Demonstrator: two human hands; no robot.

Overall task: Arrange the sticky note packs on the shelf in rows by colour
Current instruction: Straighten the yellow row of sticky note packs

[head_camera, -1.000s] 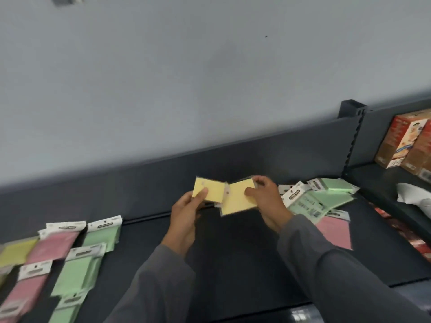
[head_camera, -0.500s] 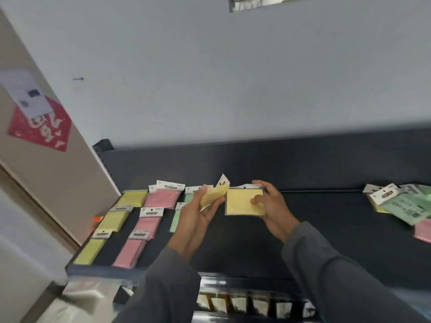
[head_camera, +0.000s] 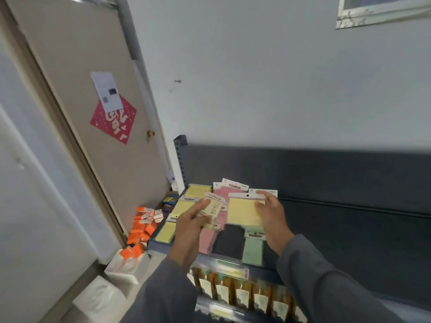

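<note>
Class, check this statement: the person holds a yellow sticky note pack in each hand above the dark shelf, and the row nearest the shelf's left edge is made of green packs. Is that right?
Not quite. In the head view the row nearest the left edge of the dark shelf is made of yellow packs, not green. The rest stands: the left hand and the right hand each hold a yellow sticky note pack.

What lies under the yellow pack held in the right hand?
Below the yellow pack in the right hand, a green pack shows on the dark shelf. Whatever lies directly beneath the yellow pack is covered.

Both hands carried yellow packs (head_camera: pixel 245 212) over the sorted rows.
</note>
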